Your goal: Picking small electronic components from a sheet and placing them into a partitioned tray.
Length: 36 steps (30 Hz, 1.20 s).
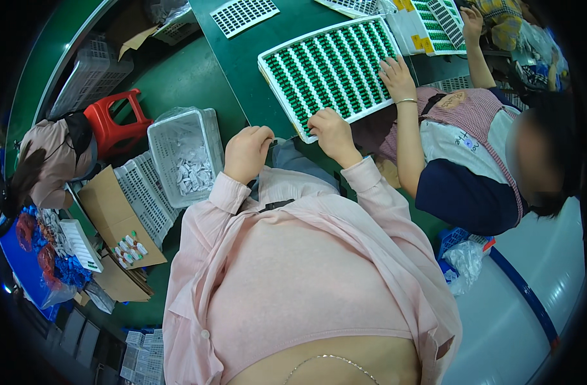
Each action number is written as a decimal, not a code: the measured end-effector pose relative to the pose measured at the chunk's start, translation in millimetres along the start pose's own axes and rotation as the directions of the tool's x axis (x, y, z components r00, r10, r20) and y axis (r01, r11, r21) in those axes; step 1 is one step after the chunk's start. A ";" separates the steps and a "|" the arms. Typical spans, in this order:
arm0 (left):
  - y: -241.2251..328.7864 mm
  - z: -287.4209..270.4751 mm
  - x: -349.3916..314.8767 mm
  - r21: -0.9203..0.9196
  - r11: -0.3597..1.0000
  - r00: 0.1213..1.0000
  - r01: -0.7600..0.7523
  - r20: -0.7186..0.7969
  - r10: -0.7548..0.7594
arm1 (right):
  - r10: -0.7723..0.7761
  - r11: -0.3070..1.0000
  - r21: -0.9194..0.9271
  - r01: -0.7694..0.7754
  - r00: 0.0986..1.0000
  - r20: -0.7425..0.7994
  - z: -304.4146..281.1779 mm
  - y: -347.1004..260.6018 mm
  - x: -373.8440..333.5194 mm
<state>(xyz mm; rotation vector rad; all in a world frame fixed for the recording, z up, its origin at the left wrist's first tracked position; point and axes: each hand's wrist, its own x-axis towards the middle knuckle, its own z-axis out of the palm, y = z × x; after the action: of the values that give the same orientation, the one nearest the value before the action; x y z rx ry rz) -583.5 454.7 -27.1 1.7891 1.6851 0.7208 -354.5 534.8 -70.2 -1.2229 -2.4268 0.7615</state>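
Observation:
A white tray (378,96) filled with rows of small green-and-white pieces lies on the green table. My right hand (334,136) is closed at its near left corner, fingertips over the end pieces; what they pinch is hidden. Off the table's near edge, left of the tray, my left hand (245,154) is closed with thumb and fingers together. A small dark bit shows by its fingertips, too small to name. Another person's hand (397,78) rests on the tray's right side.
A white slotted sheet (245,15) and a second tray of green pieces (428,29) lie farther back. To the left stand a white basket of small white parts (157,138), a red stool (114,122) and a cardboard box (117,212). A co-worker (467,147) is close on my right.

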 end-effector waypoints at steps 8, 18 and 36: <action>7.1 -10.7 -4.5 -0.135 0.987 0.997 0.082 0.025 -0.079 | -0.243 0.935 -0.225 0.275 0.957 0.161 -14.7 -16.3 -4.5; 23.5 -26.1 -2.6 -0.353 0.910 0.976 0.216 0.108 -0.190 | -0.401 0.910 -0.078 0.407 0.912 0.086 -15.3 -7.1 -14.5; 46.4 -23.5 4.6 -0.410 0.886 0.974 0.219 0.140 -0.176 | 0.354 0.544 0.809 -0.224 0.935 0.020 -29.7 -77.4 -4.7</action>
<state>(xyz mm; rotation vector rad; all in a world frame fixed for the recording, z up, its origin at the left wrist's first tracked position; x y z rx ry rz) -568.2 458.4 22.6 1.3080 1.4803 0.8192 -386.6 502.3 -0.9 -1.1995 -1.4044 1.5779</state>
